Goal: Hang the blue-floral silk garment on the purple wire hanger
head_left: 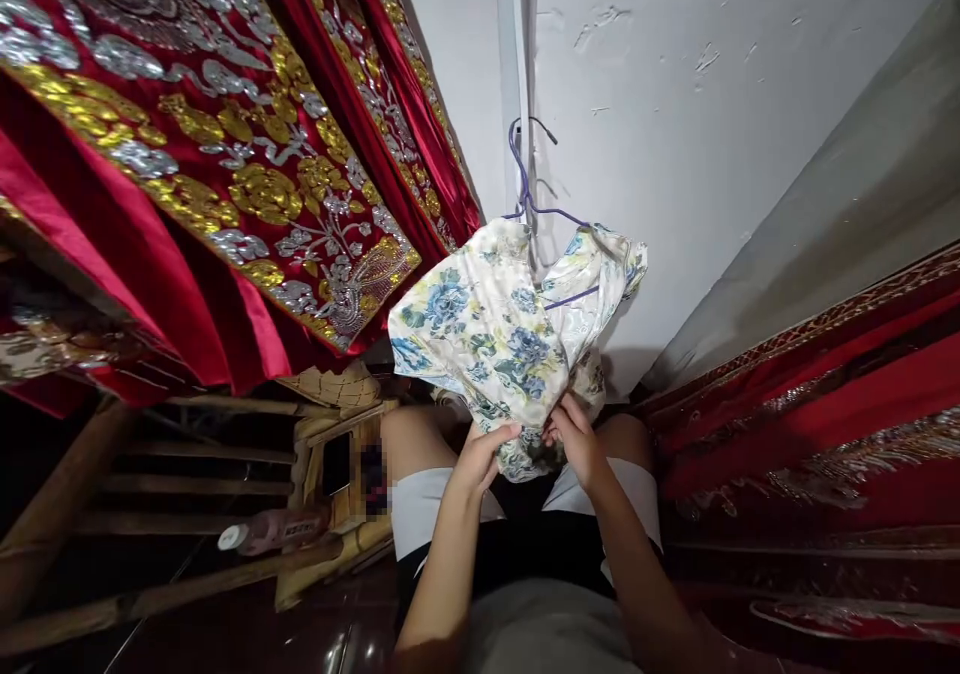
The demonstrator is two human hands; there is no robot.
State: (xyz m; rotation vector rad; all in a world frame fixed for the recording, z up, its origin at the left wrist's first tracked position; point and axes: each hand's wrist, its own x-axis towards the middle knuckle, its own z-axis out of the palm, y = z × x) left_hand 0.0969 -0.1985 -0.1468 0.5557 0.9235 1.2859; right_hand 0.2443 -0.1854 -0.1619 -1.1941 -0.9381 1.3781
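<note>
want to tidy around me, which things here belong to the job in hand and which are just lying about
In the job: floral garment, held low by the left fingers and right fingers; purple hanger inside it.

Seemingly just about: bottle on its side; bamboo frame; embroidered red cloth; red fabric at right.

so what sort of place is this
Possibly a costume room or small clothing workshop, though the view cannot settle which. Red cloth with gold and silver decoration hangs at the left, more red fabric is at the right, and a floral garment sits on a purple hanger.
</note>
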